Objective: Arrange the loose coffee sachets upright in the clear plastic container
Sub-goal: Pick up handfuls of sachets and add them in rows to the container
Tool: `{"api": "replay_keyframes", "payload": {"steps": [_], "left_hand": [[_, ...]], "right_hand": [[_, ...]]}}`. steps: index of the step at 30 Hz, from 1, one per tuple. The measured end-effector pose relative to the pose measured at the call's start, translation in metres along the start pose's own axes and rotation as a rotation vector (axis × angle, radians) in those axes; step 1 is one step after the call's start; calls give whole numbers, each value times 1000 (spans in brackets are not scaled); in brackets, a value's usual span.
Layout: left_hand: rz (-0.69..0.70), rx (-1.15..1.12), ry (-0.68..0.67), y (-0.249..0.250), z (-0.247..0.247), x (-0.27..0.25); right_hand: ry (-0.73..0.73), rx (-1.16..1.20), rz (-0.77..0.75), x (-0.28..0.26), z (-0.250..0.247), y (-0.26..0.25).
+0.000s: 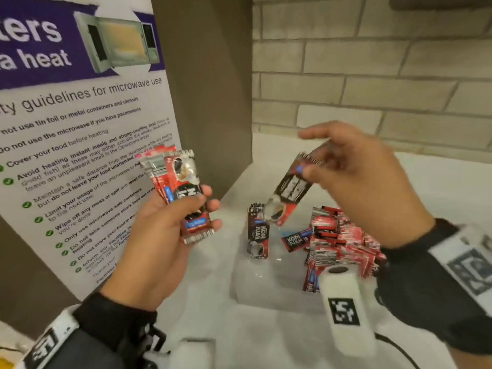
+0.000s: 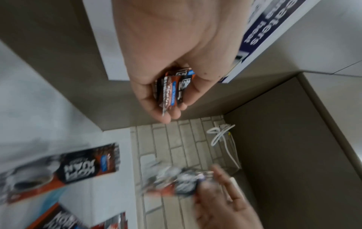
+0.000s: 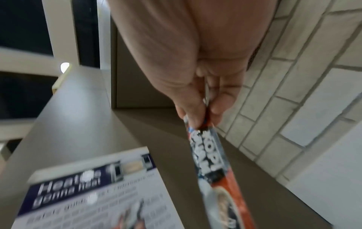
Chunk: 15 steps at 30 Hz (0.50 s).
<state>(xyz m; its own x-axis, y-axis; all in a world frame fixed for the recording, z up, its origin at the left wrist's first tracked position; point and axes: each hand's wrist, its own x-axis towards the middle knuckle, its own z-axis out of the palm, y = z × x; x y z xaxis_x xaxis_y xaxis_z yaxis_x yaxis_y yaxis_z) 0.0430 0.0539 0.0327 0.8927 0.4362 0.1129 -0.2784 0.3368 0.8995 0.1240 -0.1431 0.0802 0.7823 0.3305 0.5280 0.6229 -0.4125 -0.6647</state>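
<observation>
Left hand: we see our left hand (image 1: 170,222) with its grip curled round a small bunch of sachets (image 1: 183,193), left of the container (image 1: 255,283).
Right hand: our right hand (image 1: 354,182) pinches one sachet (image 1: 290,187) by its top edge, tilted above the container.
Container: it sits on the white surface (image 1: 439,187); packed sachets (image 1: 343,241) fill its right side, and one stands upright (image 1: 257,233) at its left.

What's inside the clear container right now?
In the clear container, a dense batch of red sachets fills the right side. One sachet stands at the left and one flat sachet lies between. The right wrist hides the near right corner.
</observation>
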Motion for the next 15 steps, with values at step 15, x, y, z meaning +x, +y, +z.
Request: {"api": "replay_keyframes", "payload": {"steps": [15], "left_hand": [[-225, -48, -30, -19, -4, 3]], "right_hand": [[-325, -311, 203, -9, 71, 14]]}}
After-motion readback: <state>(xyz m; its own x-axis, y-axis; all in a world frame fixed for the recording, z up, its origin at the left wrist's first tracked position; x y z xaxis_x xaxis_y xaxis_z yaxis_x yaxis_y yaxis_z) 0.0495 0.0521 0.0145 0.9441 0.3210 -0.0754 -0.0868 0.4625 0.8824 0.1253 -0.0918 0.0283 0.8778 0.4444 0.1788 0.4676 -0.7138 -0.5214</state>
